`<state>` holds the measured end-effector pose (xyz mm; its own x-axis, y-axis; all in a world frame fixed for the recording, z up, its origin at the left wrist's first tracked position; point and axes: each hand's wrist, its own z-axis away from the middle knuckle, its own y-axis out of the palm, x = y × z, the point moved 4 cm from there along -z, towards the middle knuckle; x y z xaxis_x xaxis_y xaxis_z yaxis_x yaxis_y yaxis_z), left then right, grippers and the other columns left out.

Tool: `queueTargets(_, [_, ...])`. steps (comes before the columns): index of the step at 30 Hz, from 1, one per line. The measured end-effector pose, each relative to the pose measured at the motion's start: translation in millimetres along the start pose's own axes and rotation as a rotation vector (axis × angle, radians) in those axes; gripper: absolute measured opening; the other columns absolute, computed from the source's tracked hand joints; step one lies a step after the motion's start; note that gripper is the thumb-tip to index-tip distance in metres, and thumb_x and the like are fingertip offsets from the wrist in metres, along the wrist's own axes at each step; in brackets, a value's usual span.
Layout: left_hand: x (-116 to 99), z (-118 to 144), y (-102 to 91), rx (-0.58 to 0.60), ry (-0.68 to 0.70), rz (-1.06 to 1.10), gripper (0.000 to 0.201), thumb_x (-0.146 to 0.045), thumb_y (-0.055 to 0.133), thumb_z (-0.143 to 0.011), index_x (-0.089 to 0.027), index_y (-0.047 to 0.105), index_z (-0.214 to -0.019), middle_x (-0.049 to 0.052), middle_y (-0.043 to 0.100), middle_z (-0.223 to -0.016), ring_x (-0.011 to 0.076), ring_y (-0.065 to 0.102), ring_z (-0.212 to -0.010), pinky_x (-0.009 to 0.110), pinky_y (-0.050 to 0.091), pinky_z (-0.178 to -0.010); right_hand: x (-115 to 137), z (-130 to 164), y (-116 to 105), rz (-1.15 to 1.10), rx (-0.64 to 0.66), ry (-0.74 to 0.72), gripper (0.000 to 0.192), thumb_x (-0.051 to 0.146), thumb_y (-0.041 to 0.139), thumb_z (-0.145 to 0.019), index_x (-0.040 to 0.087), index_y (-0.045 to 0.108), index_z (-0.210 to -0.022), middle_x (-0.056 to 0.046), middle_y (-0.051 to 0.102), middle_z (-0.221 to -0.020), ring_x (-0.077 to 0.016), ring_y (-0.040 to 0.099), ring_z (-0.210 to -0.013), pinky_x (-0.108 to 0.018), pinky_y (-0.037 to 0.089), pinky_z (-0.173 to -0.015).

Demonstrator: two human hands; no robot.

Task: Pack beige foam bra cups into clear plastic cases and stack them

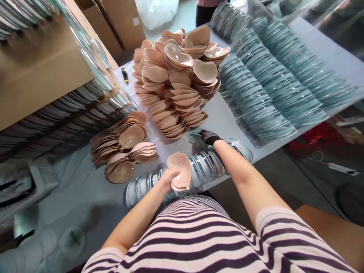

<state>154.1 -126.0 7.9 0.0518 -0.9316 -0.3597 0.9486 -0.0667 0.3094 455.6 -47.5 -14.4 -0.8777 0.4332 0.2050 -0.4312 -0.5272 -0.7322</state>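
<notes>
In the head view, my left hand [170, 178] pinches beige moulded bra cups [182, 167], glossy on the inside, with the thumb over their edge. They are held above a row of nested clear plastic shells [203, 167] along the table's near edge. Farther forward, my right hand [209, 137] wears a dark glove, its fingers closed at a crumpled-looking clear plastic piece [195, 137] on the table. Just beyond it rises a big heap of stacked beige bra cups [176, 91]. Smaller stacks of bra cups [125, 144] lie to the left of my left hand.
Long rows of nested clear plastic shells [273, 76] cover the table's right side. A cardboard box [42, 68] with more shells crowds the left. A yellow-and-black cutter [124, 75] lies at the far left edge. Behind the table stands a person in dark trousers [203, 15].
</notes>
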Motion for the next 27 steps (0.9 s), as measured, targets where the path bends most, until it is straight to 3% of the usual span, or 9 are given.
queueTargets(3, [-5,-4,10.3,-0.019,0.036,0.065,0.035,-0.009,0.080,-0.054,-0.010,0.071,-0.089,0.010,0.076,-0.077,0.0264,0.073,-0.075,0.040,0.060,-0.077,12,31,-31,-0.095,-0.256,-0.077,0.049,0.023,0.030,-0.102,0.019,0.058,-0.142,-0.013,0.060,-0.143,-0.0265,0.055,-0.132,-0.043,0.044,-0.111])
queueTargets(5, [-9,-6,18.2,-0.030,0.109,0.113,0.034,-0.009,0.078,-0.057,-0.009,0.072,-0.091,0.012,0.077,-0.084,0.0282,0.074,-0.082,0.041,0.059,-0.082,41,73,-42,-0.164,-0.479,-0.336,0.046,0.024,0.033,-0.102,0.021,0.064,-0.136,-0.009,0.060,-0.145,-0.0257,0.047,-0.140,-0.047,0.034,-0.121])
queueTargets(8, [-16,-6,27.7,-0.084,0.264,0.210,0.029,-0.008,0.074,-0.062,-0.013,0.072,-0.091,0.010,0.078,-0.091,0.0261,0.074,-0.092,0.037,0.058,-0.088,91,142,-17,-0.166,-0.523,-0.692,0.036,0.028,0.045,-0.100,0.033,0.072,-0.123,-0.002,0.060,-0.145,-0.0305,0.036,-0.148,-0.060,0.011,-0.127])
queueTargets(11, [-20,0,35.2,-0.079,0.382,0.300,0.021,-0.014,0.069,-0.074,-0.015,0.071,-0.095,0.006,0.078,-0.094,0.0205,0.074,-0.096,0.030,0.057,-0.089,117,183,29,-0.155,-0.433,-0.641,0.035,0.025,0.052,-0.097,0.040,0.071,-0.123,-0.002,0.061,-0.144,-0.0356,0.032,-0.149,-0.069,0.006,-0.125])
queueTargets(14, [-19,10,37.6,-0.026,0.356,0.294,0.018,-0.024,0.063,-0.085,-0.015,0.069,-0.099,0.006,0.077,-0.093,0.0199,0.073,-0.096,0.029,0.058,-0.087,121,199,58,-0.104,-0.391,-0.595,0.031,0.025,0.053,-0.097,0.039,0.073,-0.117,-0.002,0.063,-0.140,-0.0356,0.032,-0.149,-0.071,0.008,-0.123])
queueTargets(19, [-15,27,31.7,0.187,0.308,0.184,0.029,-0.025,0.066,-0.085,-0.014,0.069,-0.112,0.012,0.077,-0.109,0.0259,0.073,-0.104,0.036,0.058,-0.091,102,223,48,-0.076,-0.465,-0.757,0.018,0.026,0.060,-0.093,0.031,0.076,-0.087,0.005,0.051,-0.154,-0.0313,0.021,-0.155,-0.066,0.008,-0.124])
queueTargets(22, [-8,33,26.0,0.202,0.316,0.038,0.035,-0.026,0.073,-0.080,-0.015,0.071,-0.113,0.012,0.077,-0.109,0.0284,0.072,-0.107,0.040,0.057,-0.096,89,233,42,-0.078,-0.517,-0.721,0.015,0.026,0.063,-0.090,0.029,0.076,-0.084,0.004,0.042,-0.161,-0.0325,0.017,-0.156,-0.066,0.009,-0.122])
queueTargets(24, [-1,36,25.5,0.191,0.290,0.027,0.039,-0.036,0.073,-0.080,-0.014,0.071,-0.113,0.013,0.077,-0.108,0.0307,0.071,-0.109,0.041,0.056,-0.097,84,235,46,-0.068,-0.517,-0.676,0.011,0.026,0.066,-0.087,0.027,0.077,-0.085,0.001,0.040,-0.162,-0.0343,0.018,-0.155,-0.066,0.012,-0.121])
queueTargets(27, [10,46,34.4,0.310,0.279,0.108,0.064,-0.064,0.066,-0.083,-0.015,0.067,-0.122,0.015,0.075,-0.116,0.0325,0.068,-0.115,0.042,0.056,-0.098,82,235,56,-0.061,-0.492,-0.646,0.010,0.023,0.068,-0.083,0.026,0.077,-0.084,-0.002,0.039,-0.163,-0.0350,0.021,-0.154,-0.066,0.014,-0.122])
